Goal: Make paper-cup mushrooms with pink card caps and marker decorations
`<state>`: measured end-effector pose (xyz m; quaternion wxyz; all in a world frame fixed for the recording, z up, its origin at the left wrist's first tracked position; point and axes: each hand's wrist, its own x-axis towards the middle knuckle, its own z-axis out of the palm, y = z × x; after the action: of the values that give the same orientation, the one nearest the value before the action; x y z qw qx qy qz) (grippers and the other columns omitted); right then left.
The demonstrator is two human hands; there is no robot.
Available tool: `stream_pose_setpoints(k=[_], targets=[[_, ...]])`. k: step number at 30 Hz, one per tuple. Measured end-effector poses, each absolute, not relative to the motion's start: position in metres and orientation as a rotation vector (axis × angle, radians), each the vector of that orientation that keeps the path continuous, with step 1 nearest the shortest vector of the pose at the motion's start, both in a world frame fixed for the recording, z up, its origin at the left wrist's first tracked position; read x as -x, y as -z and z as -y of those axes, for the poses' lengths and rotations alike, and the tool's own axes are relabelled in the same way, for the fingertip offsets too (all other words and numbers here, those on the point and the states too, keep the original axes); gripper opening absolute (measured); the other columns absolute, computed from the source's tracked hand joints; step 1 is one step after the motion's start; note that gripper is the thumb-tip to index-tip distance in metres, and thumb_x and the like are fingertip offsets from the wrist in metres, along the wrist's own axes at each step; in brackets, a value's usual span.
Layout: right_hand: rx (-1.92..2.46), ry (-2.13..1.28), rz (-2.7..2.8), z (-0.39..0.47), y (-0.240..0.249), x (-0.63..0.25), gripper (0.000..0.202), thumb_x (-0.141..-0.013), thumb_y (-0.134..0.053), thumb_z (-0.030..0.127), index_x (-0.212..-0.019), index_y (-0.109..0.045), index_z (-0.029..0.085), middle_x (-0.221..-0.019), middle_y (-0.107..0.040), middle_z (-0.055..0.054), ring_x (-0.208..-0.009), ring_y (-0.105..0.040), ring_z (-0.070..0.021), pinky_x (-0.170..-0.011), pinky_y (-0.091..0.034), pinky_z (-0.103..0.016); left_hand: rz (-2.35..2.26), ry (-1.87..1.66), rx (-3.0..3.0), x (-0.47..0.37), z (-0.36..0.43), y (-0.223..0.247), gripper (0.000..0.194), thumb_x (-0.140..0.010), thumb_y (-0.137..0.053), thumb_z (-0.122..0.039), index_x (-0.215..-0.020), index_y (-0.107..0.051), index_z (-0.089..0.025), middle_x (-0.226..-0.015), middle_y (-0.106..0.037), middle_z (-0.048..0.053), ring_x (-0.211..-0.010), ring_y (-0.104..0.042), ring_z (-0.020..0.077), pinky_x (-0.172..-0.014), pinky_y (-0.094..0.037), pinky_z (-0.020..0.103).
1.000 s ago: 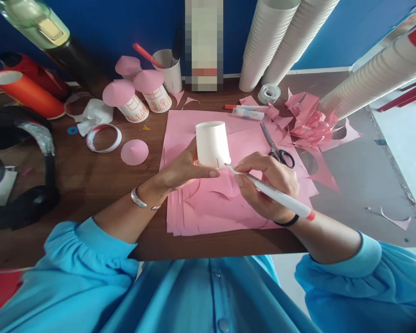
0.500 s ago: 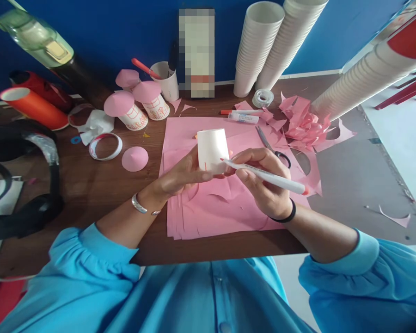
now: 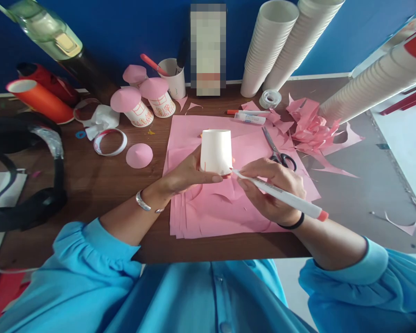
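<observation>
My left hand (image 3: 187, 175) grips a white paper cup (image 3: 216, 150), held upside down over pink paper sheets (image 3: 225, 215). A short red line shows near the cup's lower left edge. In my right hand (image 3: 275, 189) is a white felt-tip pen (image 3: 284, 195) with a red end, its tip at or very close to the cup's lower right side. Behind to the left stand decorated cups (image 3: 161, 104) with pink cone tops and red drawings. A loose pink cone (image 3: 139, 156) lies on the table.
Scissors (image 3: 275, 150), a glue tube (image 3: 249, 118) and crumpled pink scraps (image 3: 312, 125) lie right of the cup. Tall paper cup stacks (image 3: 268, 51) stand behind. At left are a tape roll (image 3: 110, 142), headphones (image 3: 53, 185) and an orange tube (image 3: 39, 101).
The cup has turned more upright in my left hand. My right hand has moved slightly right and down, bringing the pen tip to the cup's lower right edge. The view has shifted somewhat.
</observation>
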<state>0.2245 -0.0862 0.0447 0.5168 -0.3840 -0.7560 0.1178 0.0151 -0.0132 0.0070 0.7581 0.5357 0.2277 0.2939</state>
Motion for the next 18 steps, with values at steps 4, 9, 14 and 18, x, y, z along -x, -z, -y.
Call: stream_pose_setpoints(k=[4,9,14,18], targets=[[0.863,-0.213,1.874,0.084,-0.045,-0.226,0.011,-0.090,-0.071,0.016,-0.100,-0.069,0.022,-0.080,-0.076,-0.003,-0.069,-0.074,-0.0171,-0.059,-0.060,-0.028,-0.495,-0.643,-1.154,-0.016,0.013,-0.007,0.054,-0.072,-0.091,-0.026,-0.118,-0.063,-0.022,-0.104,-0.071,0.006,-0.096,-0.068,0.0211,-0.087,-0.055,0.035],[0.870,-0.206,1.832,0.084,-0.042,-0.223,0.012,-0.090,-0.071,0.016,-0.099,-0.066,0.023,-0.083,-0.077,-0.002,-0.072,-0.075,-0.0171,-0.062,-0.062,-0.028,-0.472,-0.636,-1.174,-0.017,0.013,-0.010,0.051,-0.071,-0.091,-0.026,-0.115,-0.063,-0.022,-0.103,-0.071,0.005,-0.096,-0.069,0.0216,-0.087,-0.055,0.036],[0.960,-0.256,1.760,0.086,-0.040,-0.219,0.012,-0.088,-0.073,0.016,-0.094,-0.064,0.023,-0.081,-0.077,-0.002,-0.067,-0.074,-0.0165,-0.058,-0.059,-0.026,-0.498,-0.624,-1.165,-0.016,0.013,-0.004,0.054,-0.072,-0.090,-0.026,-0.119,-0.062,-0.023,-0.107,-0.072,0.006,-0.100,-0.069,0.0233,-0.089,-0.055,0.038],[0.938,-0.250,1.802,0.086,-0.042,-0.221,0.011,-0.088,-0.073,0.016,-0.092,-0.064,0.021,-0.073,-0.073,-0.001,-0.060,-0.071,-0.0147,-0.054,-0.054,-0.024,-0.525,-0.649,-1.139,-0.015,0.013,0.005,0.072,-0.069,-0.093,-0.024,-0.131,-0.055,-0.028,-0.110,-0.071,0.004,-0.099,-0.070,0.0222,-0.086,-0.056,0.036]])
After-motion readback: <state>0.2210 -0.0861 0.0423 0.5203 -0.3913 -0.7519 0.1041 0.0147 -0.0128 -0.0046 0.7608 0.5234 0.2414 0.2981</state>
